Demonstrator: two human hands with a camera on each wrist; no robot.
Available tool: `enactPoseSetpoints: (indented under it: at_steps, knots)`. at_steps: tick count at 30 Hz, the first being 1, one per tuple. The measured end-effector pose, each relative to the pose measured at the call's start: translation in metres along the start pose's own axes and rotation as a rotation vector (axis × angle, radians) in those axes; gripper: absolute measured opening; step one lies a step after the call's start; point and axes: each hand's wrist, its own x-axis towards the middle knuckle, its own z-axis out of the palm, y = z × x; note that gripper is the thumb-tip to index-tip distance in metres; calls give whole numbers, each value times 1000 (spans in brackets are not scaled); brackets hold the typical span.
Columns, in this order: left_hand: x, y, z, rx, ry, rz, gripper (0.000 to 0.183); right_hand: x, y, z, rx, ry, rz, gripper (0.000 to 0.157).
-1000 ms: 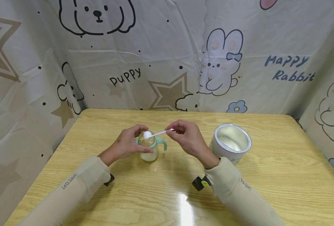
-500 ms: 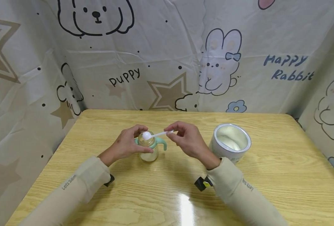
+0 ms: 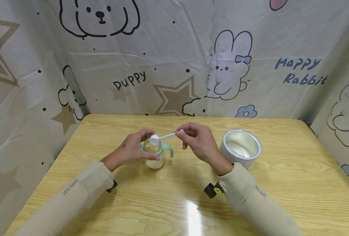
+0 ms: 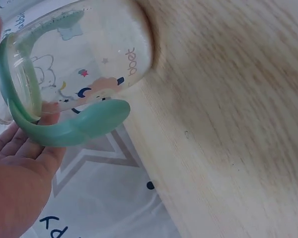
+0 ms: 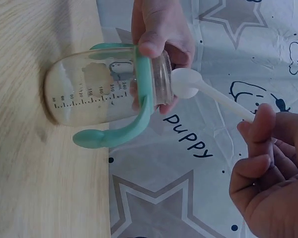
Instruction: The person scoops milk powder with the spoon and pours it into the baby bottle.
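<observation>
A clear baby bottle (image 3: 155, 163) with a mint-green two-handled collar stands upright on the table, pale contents in its lower part. My left hand (image 3: 134, 148) grips it round the neck, thumb in front and fingers behind. My right hand (image 3: 198, 139) pinches the end of a white measuring scoop (image 3: 167, 135) between thumb and forefinger. The scoop's bowl lies right at the bottle's open mouth, as the right wrist view also shows. In that view, measuring marks run along the bottle (image 5: 97, 94). The left wrist view shows one green handle (image 4: 84, 124) close up.
An open can (image 3: 241, 147) with a silvery rim and cream powder inside stands to the right, just beyond my right wrist. The wooden table (image 3: 150, 203) ends at a printed cloth backdrop (image 3: 168, 59) behind and at both sides.
The scoop's bowl has tipped and risen slightly at the bottle's mouth, and my right hand has shifted a little up and to the right. My left hand keeps its grip on the bottle.
</observation>
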Motion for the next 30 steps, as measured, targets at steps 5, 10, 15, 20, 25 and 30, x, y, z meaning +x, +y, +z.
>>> enactPoseSetpoints:
  at_steps: [5, 10, 15, 20, 25, 30]
  knots:
    - [4, 8, -3, -15, 8, 38, 91, 0, -5, -6, 19, 32, 8, 14]
    - [7, 15, -5, -41, 10, 66, 91, -2, -9, -13, 8, 45, 0, 15]
    - [10, 23, -4, -52, 17, 89, 90, -4, -13, -20, -8, 58, 2, 16]
    - [12, 31, -1, -57, 18, 92, 91, -6, -15, -27, -36, 62, 9, 16]
    - [15, 37, 1, -81, 16, 113, 89, -8, -14, -36, -46, 79, 25, 17]
    - [17, 44, 3, -97, 8, 116, 89, -11, -15, -46, -57, 103, 47, 19]
